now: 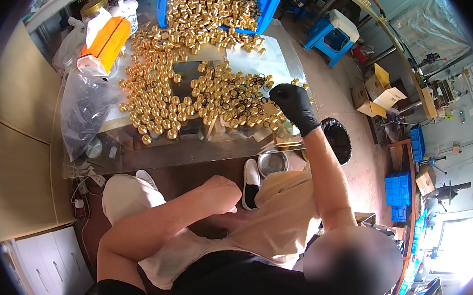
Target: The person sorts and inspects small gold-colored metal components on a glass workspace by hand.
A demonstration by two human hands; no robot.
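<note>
On the glass-topped table [176, 153] lie many small round gold-coloured metal caps [157, 112], loose and close together. Thin black rings [238, 99] are scattered over the right part of this spread. My right hand [294, 106], in a black glove, is at the right edge of the rings and caps. Its fingers are bent together, and whatever they may hold is hidden. Bare and curled into a fist, my left hand [221, 194] is over my lap, nearer than the table's front edge. The inside of that fist does not show.
A blue bin [276, 5] heaped with gold-coloured pieces stands at the table's back. To the left are an orange tissue pack [107, 44] and a clear plastic bag [83, 111]. A metal bowl [273, 163], a black-lined bin [337, 140] and a blue stool [322, 40] surround the table.
</note>
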